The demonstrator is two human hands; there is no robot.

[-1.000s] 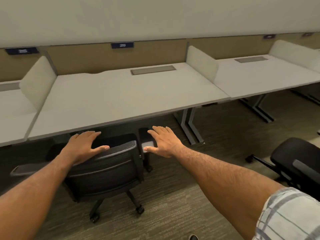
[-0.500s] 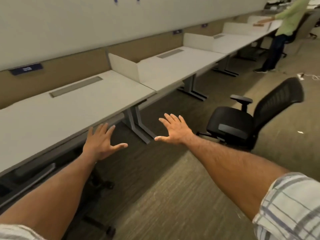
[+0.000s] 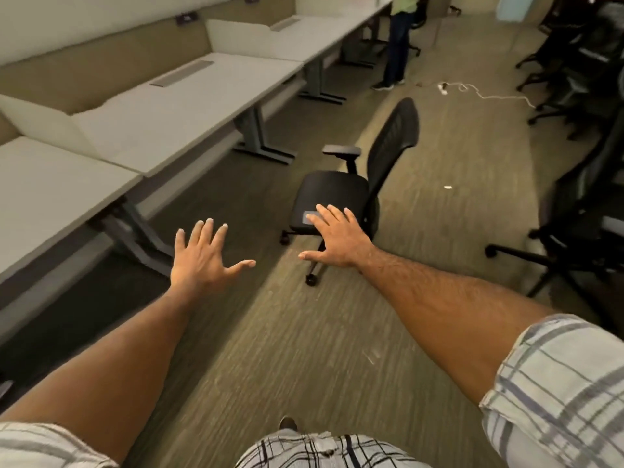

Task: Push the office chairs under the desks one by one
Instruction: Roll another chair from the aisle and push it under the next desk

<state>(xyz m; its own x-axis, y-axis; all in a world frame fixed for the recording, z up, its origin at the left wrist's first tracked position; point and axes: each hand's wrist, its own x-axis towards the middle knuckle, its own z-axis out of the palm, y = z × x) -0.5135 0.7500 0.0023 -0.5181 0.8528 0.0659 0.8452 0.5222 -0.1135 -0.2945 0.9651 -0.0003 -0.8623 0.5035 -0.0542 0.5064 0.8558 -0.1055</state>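
A black mesh-backed office chair (image 3: pixel 341 192) stands alone on the carpet in the aisle, its seat facing the row of white desks (image 3: pixel 189 106) on the left. My left hand (image 3: pixel 202 256) is stretched out in front of me with fingers spread, holding nothing, over the floor near a desk leg. My right hand (image 3: pixel 337 239) is also spread and empty; it overlaps the chair's front seat edge in view, and I cannot tell if it touches it.
More black chairs (image 3: pixel 574 231) crowd the right side. A person (image 3: pixel 400 38) stands by the far desks. A white cable (image 3: pixel 483 94) lies on the floor beyond the chair. Grey desk legs (image 3: pixel 141 238) jut toward the aisle.
Both hands left the back of the first chair, now out of sight. The view swung right down the aisle, and the second chair is now closer, just ahead of my right hand.
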